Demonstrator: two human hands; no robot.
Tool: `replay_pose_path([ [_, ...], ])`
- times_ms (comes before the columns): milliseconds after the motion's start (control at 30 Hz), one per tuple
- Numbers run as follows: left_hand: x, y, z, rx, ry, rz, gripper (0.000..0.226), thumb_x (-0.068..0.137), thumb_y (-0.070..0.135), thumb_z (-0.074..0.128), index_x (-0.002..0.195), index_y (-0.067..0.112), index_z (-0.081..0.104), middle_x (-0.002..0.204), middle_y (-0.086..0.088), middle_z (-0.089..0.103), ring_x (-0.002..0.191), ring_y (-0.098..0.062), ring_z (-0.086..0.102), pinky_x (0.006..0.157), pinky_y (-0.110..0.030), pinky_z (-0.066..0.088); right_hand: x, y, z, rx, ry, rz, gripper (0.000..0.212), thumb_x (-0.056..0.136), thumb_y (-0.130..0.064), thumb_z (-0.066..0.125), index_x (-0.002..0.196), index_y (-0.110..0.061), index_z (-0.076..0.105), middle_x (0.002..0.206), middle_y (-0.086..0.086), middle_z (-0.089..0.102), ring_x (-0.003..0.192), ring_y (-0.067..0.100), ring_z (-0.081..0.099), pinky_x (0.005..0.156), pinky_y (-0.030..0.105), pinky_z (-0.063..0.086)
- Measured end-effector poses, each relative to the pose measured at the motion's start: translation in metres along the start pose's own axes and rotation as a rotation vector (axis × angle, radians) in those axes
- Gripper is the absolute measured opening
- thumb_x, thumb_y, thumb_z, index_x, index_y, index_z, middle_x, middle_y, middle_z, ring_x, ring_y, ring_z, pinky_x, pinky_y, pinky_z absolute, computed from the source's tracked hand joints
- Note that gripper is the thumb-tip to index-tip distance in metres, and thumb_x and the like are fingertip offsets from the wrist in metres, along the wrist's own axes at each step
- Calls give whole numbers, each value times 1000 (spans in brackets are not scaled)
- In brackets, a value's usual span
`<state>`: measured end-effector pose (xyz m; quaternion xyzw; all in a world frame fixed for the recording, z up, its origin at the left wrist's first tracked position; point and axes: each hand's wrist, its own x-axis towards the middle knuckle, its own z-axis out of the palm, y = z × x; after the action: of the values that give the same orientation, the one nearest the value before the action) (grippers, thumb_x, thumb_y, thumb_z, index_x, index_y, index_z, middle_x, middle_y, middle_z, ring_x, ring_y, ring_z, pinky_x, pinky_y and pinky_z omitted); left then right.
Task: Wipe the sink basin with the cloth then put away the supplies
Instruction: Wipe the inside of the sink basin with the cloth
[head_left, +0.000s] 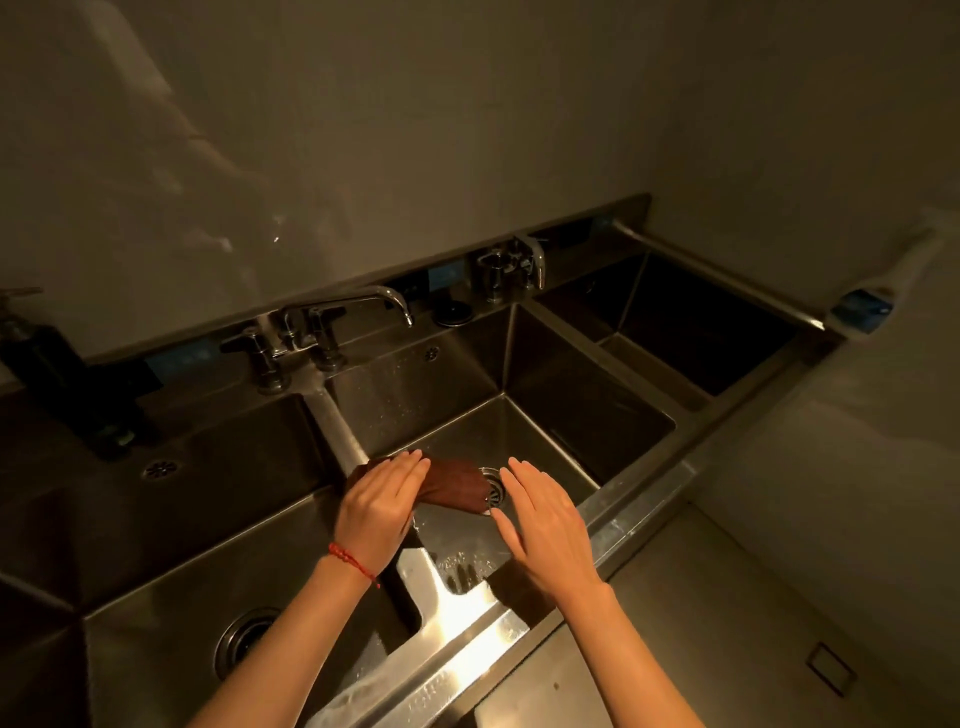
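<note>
Overhead, three sink basins (545, 374), two faucets (363, 299), one brown cloth (457, 483), left hand (379, 504) flat on it, right hand (545, 525) spread, empty.

We see a plain wall (363, 130) behind, dim under warm light, and at right a smooth floor (779, 597) with what may be a small square hatch (830, 669).
</note>
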<state>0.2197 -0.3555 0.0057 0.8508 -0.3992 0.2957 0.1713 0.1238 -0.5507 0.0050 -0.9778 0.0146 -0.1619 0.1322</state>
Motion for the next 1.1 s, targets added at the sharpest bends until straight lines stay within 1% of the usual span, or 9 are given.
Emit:
replay_pose_path([
  [33,4,-4,5,-12,-12,3,33,70,3,66,102,-2,72,102,-16,73,91,-28,72,79,-42,57,3,5,2,-7,-11,32,55,97,-46,21,126,-10,52,127,11,57,117,25,53,99,41,35],
  [100,12,-12,15,-38,-76,-4,57,45,-4,88,100,-3,73,100,-17,73,90,-28,73,76,-42,57,10,15,5,-25,-27,92,55,97,-46,20,126,-11,52,127,10,57,118,25,53,100,41,33],
  [133,16,-16,20,-47,-107,-4,66,36,-5,91,99,-3,73,99,-16,74,89,-28,73,75,-42,58,14,19,6,-38,-33,114,56,98,-46,19,126,-11,53,127,9,58,118,25,53,99,41,33],
  [200,24,-24,31,-66,-145,12,71,31,-5,92,99,-3,73,98,-16,74,87,-28,73,73,-42,59,22,27,9,-66,-52,153,59,98,-46,15,124,-12,55,125,8,59,117,25,54,99,40,34],
  [400,39,-39,67,-155,-251,8,69,29,-3,93,96,-1,74,96,-14,74,86,-26,73,70,-40,60,34,49,28,-120,-130,240,61,98,-46,12,121,-12,58,124,8,60,116,25,54,97,43,39],
  [567,41,-46,93,-173,-352,-11,65,35,1,94,96,1,73,98,-13,74,86,-25,74,69,-41,61,40,64,40,-139,-204,259,60,98,-46,14,120,-13,59,123,8,60,116,26,54,98,43,32],
  [733,45,-48,116,-155,-433,-65,62,35,5,95,93,6,73,92,-10,75,80,-22,74,65,-37,61,50,80,51,-153,-270,215,61,98,-48,13,123,-14,56,126,7,59,119,24,52,100,45,32],
  [900,53,-42,142,-98,-450,-102,55,38,-1,91,89,6,73,86,-9,75,70,-22,74,59,-32,61,56,94,62,-142,-298,161,61,98,-47,12,121,-15,58,124,6,60,118,23,52,101,42,34],
  [1100,58,-37,173,-30,-506,-136,57,34,0,90,87,9,73,84,-5,74,68,-19,73,61,-28,60,57,101,69,-100,-300,95,57,98,-46,16,121,-15,58,126,7,58,121,24,50,106,36,18],
])
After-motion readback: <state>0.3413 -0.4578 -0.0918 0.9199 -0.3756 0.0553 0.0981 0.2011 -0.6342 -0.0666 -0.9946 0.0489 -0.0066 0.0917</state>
